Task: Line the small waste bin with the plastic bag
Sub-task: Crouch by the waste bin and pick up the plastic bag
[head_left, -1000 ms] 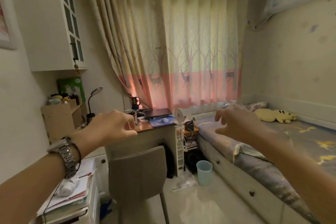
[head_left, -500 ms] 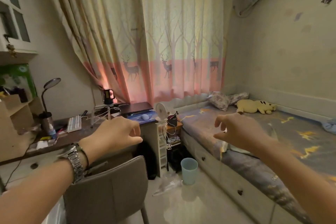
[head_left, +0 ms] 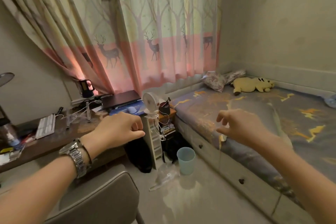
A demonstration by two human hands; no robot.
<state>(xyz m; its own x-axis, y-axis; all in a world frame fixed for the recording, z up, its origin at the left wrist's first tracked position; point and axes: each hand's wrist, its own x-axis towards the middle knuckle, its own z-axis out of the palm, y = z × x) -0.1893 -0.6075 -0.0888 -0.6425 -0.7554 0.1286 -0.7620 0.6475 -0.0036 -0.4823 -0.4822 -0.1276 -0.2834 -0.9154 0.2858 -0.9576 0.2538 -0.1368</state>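
Observation:
A small pale blue waste bin [head_left: 185, 160] stands upright on the floor between the desk and the bed. A crumpled clear plastic bag [head_left: 165, 176] lies on the floor just left of the bin, touching or nearly touching it. My left hand [head_left: 119, 128], with a metal watch on its wrist, hovers in the air above the desk's edge, fingers curled shut with nothing in them. My right hand [head_left: 236, 127] hovers over the bed's near edge, fingers spread and empty. Both hands are well above and short of the bin and bag.
A grey chair back [head_left: 98, 198] is right below my left arm. The desk [head_left: 60, 140] on the left carries a keyboard, a laptop and clutter. A white drawer tower with a small fan [head_left: 151, 102] stands beside the desk. The bed [head_left: 254, 114] runs along the right.
The view has moved forward and tilted down, so the bin and bag sit nearer. Both hands stay raised in front of me, empty, in much the same pose.

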